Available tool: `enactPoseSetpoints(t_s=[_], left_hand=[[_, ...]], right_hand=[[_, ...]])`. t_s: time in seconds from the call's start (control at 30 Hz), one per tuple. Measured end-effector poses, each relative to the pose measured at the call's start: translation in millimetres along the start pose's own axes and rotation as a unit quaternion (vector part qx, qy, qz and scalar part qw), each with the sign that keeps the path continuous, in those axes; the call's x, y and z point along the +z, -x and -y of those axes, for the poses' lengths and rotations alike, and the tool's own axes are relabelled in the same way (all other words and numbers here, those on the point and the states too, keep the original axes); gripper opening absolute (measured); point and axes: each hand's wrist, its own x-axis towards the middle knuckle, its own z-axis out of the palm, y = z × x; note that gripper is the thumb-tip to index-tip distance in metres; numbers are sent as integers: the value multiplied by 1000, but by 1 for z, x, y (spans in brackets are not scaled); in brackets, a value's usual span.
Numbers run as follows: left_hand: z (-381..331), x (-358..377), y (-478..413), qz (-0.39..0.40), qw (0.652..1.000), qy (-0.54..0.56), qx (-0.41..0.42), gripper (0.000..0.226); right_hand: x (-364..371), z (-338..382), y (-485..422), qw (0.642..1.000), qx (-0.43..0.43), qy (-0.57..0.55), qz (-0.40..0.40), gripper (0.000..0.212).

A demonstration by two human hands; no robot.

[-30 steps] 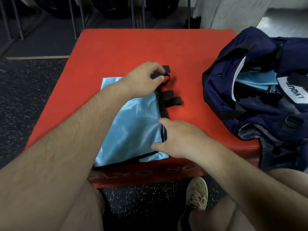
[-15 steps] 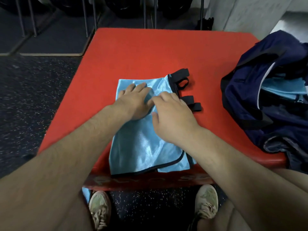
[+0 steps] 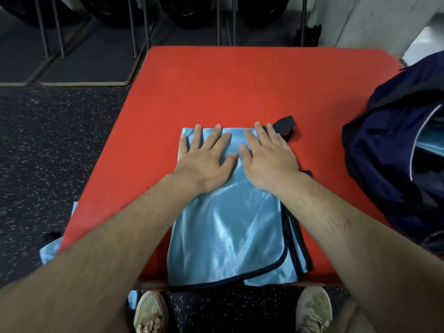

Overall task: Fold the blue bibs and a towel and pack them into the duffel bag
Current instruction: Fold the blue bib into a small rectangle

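A light blue bib [image 3: 230, 231] with dark trim lies folded on the red padded box [image 3: 240, 87], its near edge hanging over the front. Black straps [image 3: 286, 123] stick out at its far right corner. My left hand [image 3: 204, 157] lies flat on the bib's far left part, fingers spread and straight. My right hand [image 3: 266, 155] lies flat beside it on the far right part, fingers straight. The navy duffel bag [image 3: 389, 150] stands open at the right edge of the box, with light blue fabric [image 3: 430, 145] showing inside.
Another piece of light blue cloth [image 3: 51, 251] lies on the speckled dark floor left of the box. My two shoes [image 3: 150, 311] show below the front edge. Metal rack legs [image 3: 60, 27] and dark mats stand behind the box.
Both hands left the strap side and the bib's right edge. They came together on the bib and slid towards its far edge, now lying flat with fingers spread.
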Motion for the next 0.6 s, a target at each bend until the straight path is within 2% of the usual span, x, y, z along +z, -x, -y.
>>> enactPoseSetpoints(t_s=[0.13,0.27,0.47,0.6], left_hand=[[0,0,-1,2,1000,-1,5,63],[0,0,0,6,1000,-7,4,64],[-9,-3,4,-11,999,-27,-15,56],[-23,5,18,-7,999,-7,-32,57]], right_hand=[[2,3,0,1000,7,21,-12,58],[0,13,8,994,-25,86,-65,58],[9,13,14,998,-41,13,-39,56],[2,16,23,997,-60,34,-44,56]])
